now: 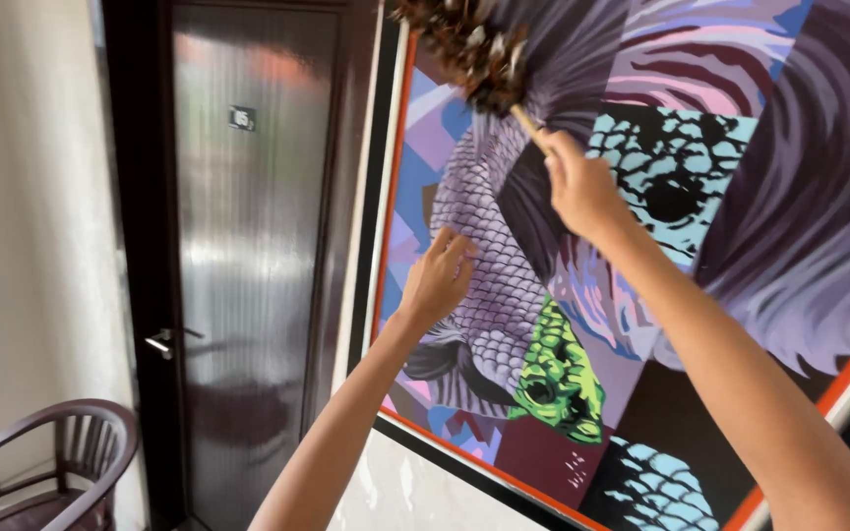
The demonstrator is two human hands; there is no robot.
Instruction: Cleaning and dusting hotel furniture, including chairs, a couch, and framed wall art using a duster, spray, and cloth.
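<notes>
While the right hand (580, 187) is raised high against the wall, its fingers are closed fully around the thin pale wooden handle of a brown feather duster (469, 44), with only a short length of handle showing above the fist. From that grip the handle runs up and to the left into a bushy head of dark brown and tan feathers, which is blurred and lies over the upper part of a large framed painting (641, 295) of purple, pink, light blue and green scaled and striped shapes. This painting hangs tilted in view, edged with a thin orange line inside a black frame, and the duster head sits near its top left corner. Lower and to the left, the left hand (437, 280) holds nothing; its fingers are loosely curled with the fingertips resting on the purple scaled area of the painted surface. Both bare forearms reach up from the bottom of the view, the right one crossing in front of the lower right of the painting. Left of the frame stands a tall dark-framed door of ribbed frosted glass (248, 265) with a silver lever handle (160, 342). A dark wooden armchair with a curved slatted back (51, 462) stands at bottom left, well apart from both hands.
</notes>
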